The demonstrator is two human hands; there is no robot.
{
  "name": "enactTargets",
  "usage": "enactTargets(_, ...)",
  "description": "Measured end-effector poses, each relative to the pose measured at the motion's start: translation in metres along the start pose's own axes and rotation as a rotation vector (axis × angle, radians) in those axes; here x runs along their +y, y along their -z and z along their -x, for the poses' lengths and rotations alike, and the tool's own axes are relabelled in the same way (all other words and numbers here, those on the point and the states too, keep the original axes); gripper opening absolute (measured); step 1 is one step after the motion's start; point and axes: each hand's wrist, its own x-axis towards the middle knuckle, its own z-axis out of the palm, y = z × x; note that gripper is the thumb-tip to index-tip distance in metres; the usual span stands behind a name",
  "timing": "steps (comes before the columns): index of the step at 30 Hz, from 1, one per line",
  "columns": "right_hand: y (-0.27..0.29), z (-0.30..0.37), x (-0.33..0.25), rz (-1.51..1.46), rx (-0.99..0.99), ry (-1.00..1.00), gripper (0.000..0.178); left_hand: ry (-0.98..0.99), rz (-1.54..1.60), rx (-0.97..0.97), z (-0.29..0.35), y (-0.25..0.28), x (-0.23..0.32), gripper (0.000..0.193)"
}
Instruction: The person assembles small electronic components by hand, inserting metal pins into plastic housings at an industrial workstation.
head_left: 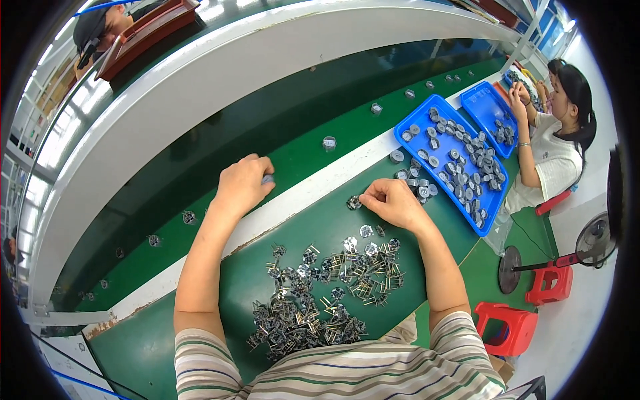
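My left hand (241, 185) is over the green conveyor belt, its fingers closed round a small grey round cap (268, 179) that is partly hidden by the fingers. My right hand (395, 205) is above the green worktop, thumb and finger pinching a small round metal part (354, 201). Between my forearms lies a heap of metal pin parts (300, 323), small discs with long prongs. Near my right hand, a cluster of grey round caps (423, 190) sits against the blue tray (408, 115), which holds many more caps.
A white rail (313, 177) divides belt and worktop. More round parts, such as a grey one (329, 143), are spaced along the belt. A second blue tray (470, 100) lies beyond, beside a seated co-worker (560, 147). Red stools (510, 327) and a fan (593, 239) stand at right.
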Motion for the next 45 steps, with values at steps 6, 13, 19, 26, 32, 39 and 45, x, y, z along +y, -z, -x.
enactTargets(6,-0.001,0.005,0.005,-0.418,-0.254,0.066,0.018,-0.487,0.593,-0.032,0.01,-0.031,0.061,0.033)
enactTargets(13,-0.004,-0.001,0.009,-0.469,-0.147,0.05,0.019,-0.639,0.448,-0.122,0.014,-0.057,0.065,0.037)
enactTargets(19,-0.002,0.004,-0.007,0.2,0.138,0.074,0.02,-0.444,0.545,-0.137,0.016,-0.057,0.069,0.045)
enactTargets(26,-0.003,0.003,-0.004,0.049,0.178,0.321,0.014,-0.409,0.403,-0.039,0.015,-0.059,0.069,0.039)
enactTargets(32,-0.025,-0.008,-0.002,-0.041,0.186,0.506,0.011,-0.378,0.441,-0.017,0.015,-0.066,0.069,0.037)
enactTargets(39,-0.039,-0.008,-0.003,0.04,0.179,0.463,0.013,-0.385,0.442,0.0,0.013,-0.07,0.068,0.039)
enactTargets(45,-0.039,-0.005,-0.013,0.177,0.264,0.595,0.014,-0.396,0.445,0.025,0.013,-0.071,0.068,0.037)
